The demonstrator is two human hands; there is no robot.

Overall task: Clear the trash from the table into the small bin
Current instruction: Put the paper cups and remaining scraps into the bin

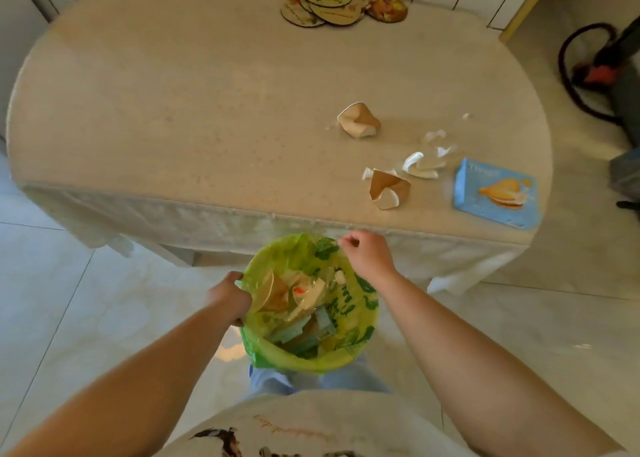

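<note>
I hold the small bin (308, 304), lined with a thin yellow-green plastic bag, just below the tabletop's near edge. My left hand (230, 297) grips the liner at the bin's left rim. My right hand (367, 254) hangs over the far rim, fingers curled; I cannot tell whether they pinch anything. The remaining trash lies beyond and to the right, nearer my right hand: a crushed paper cup (388, 190) by the near edge, torn white scraps (422, 165) beside it, another crumpled cup (358, 120) farther in, and a flat blue carton (497, 193) near the right edge.
</note>
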